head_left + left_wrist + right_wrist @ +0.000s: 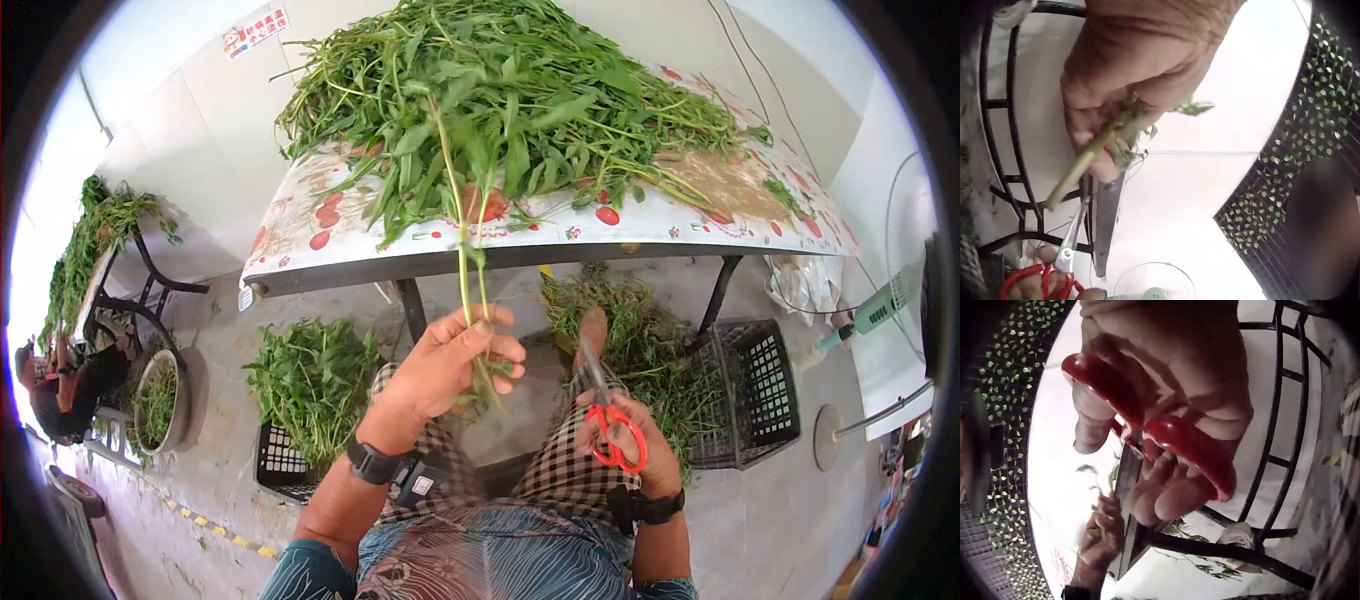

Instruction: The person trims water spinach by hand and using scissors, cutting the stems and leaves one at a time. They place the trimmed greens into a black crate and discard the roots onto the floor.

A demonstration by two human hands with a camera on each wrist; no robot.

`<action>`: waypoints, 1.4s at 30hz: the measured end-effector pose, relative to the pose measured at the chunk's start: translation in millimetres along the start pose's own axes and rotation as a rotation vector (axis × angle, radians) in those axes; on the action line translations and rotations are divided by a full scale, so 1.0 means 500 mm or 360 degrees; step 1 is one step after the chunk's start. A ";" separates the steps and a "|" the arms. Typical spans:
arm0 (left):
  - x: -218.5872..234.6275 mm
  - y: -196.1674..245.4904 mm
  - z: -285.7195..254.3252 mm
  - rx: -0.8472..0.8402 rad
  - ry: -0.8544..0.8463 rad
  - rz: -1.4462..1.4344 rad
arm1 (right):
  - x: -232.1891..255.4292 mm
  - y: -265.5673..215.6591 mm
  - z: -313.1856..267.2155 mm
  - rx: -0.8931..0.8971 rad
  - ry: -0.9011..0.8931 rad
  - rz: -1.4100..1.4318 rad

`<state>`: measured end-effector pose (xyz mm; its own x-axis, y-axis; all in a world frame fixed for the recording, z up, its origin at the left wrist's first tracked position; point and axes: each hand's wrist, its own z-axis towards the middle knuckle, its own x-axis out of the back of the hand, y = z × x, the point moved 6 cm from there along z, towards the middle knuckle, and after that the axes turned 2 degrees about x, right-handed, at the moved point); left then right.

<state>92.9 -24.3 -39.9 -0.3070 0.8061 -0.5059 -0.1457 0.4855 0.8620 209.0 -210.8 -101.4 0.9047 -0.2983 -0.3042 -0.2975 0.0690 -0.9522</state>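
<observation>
My left hand grips a couple of long leafy green stems upright over my lap, thumb across them. Their leafy tops overlap the large heap of greens on the table in the head view. In the left wrist view a thick cut stem end sticks out below the curled fingers. My right hand holds red-handled scissors, fingers through the loops and blades pointing up and forward. In the right wrist view the red handles sit around the thumb and fingers, apart from the left hand's stems.
The table wears a patterned cloth. Below it, a crate of greens stands left, cut stalks lie on the floor, and a black crate stands right. Farther left are a tub and another person.
</observation>
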 end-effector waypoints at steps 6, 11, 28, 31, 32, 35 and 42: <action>0.042 -0.028 -0.024 -0.0036 0.0142 -0.0223 | -0.020 -0.024 0.023 -0.0038 0.0010 -0.0037; 0.078 -0.023 -0.042 -0.0204 0.0436 -0.0175 | -0.031 0.001 0.028 -0.0077 0.0051 0.0122; 0.007 -0.042 0.029 -0.0016 0.0055 -0.0381 | -0.069 -0.007 0.059 0.0078 -0.0008 0.0299; -0.003 -0.047 0.035 0.0012 0.0119 -0.0387 | -0.073 -0.016 0.063 0.0114 0.0088 0.0187; -0.004 -0.049 0.037 0.0016 0.0094 -0.0385 | -0.080 -0.022 0.065 0.0120 0.0120 0.0188; -0.004 -0.050 0.041 0.0020 0.0037 -0.0372 | -0.087 -0.028 0.073 0.0166 0.0155 0.0271; -0.013 -0.038 0.043 -0.0041 -0.0092 -0.0320 | -0.082 -0.027 0.076 0.0225 0.0324 0.0122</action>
<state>117.8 -31.4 -53.6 -0.2148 0.7124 -0.6681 -0.2230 0.6302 0.7437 187.7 -163.4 -77.3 0.7968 -0.4715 -0.3779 -0.3045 0.2269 -0.9251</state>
